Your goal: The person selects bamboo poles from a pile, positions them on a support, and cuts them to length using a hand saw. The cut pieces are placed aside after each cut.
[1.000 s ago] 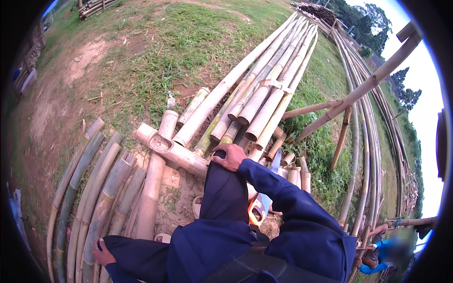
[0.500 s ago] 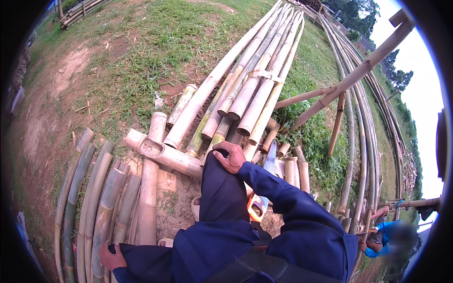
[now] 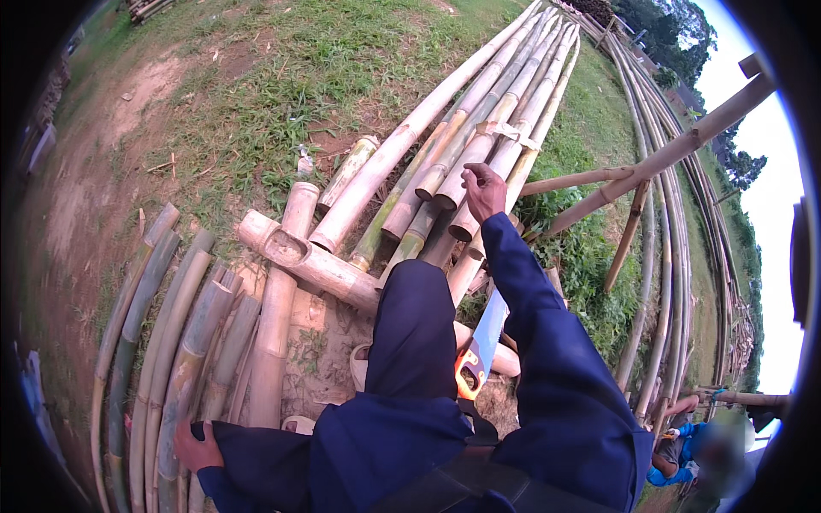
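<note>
My right hand (image 3: 485,190) is raised over the near ends of a bundle of long bamboo poles (image 3: 419,128). Its fingers are loosely bent and nothing shows in them. My left hand (image 3: 198,446) rests on my left knee beside several upright cut bamboo lengths (image 3: 184,368), thumb apart from the fingers, holding nothing. A handsaw (image 3: 490,333) with an orange handle stands between my right leg and right forearm, blade pointing up and away. Ahead of my knees, a thick bamboo piece (image 3: 329,274) with a scooped notch lies across another bamboo length (image 3: 274,342).
A slanted bamboo post with a brace (image 3: 650,167) rises at the right. Beyond it, more long poles (image 3: 658,256) run into the distance. At the lower right is a person in blue (image 3: 676,453). Grass (image 3: 282,94) and bare soil spread to the left.
My right hand has lifted off my right knee and moved up and away, over the pole ends. My left hand stays on the left knee. The view has shifted slightly, showing more of the saw.
</note>
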Tool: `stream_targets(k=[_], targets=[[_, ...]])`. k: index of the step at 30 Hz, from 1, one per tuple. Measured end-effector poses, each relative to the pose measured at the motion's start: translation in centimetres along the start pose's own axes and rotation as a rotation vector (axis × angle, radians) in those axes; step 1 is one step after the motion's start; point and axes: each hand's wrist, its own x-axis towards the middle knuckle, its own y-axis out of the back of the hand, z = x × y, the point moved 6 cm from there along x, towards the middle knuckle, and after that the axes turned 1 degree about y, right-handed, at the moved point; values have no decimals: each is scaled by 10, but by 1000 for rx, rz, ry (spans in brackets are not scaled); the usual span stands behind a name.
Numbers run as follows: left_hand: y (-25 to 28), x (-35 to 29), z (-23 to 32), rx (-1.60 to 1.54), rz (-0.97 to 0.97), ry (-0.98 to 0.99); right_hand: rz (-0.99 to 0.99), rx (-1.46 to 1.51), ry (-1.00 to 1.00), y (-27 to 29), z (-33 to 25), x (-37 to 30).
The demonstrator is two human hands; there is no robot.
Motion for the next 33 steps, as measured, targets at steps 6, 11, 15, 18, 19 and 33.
stream_targets(k=[6,11,15,18,19,33], targets=[[5,-3,-2,29,-27,45,-326,-553,73,-62,-31,51],[5,-2,-2,17,-62,77,-707,-956,302,-135,-27,39],[3,-3,1,-14,-40,100,-742,-1143,375,-168,2,27],[3,-6,-3,-54,-13,73,-784,-1169,457,-186,5,25],[4,-5,-2,-45,-20,82,-761,-1184,475,-189,6,23],[8,-12,-11,-36,44,116,-805,-1235,596,-187,-2,24]])
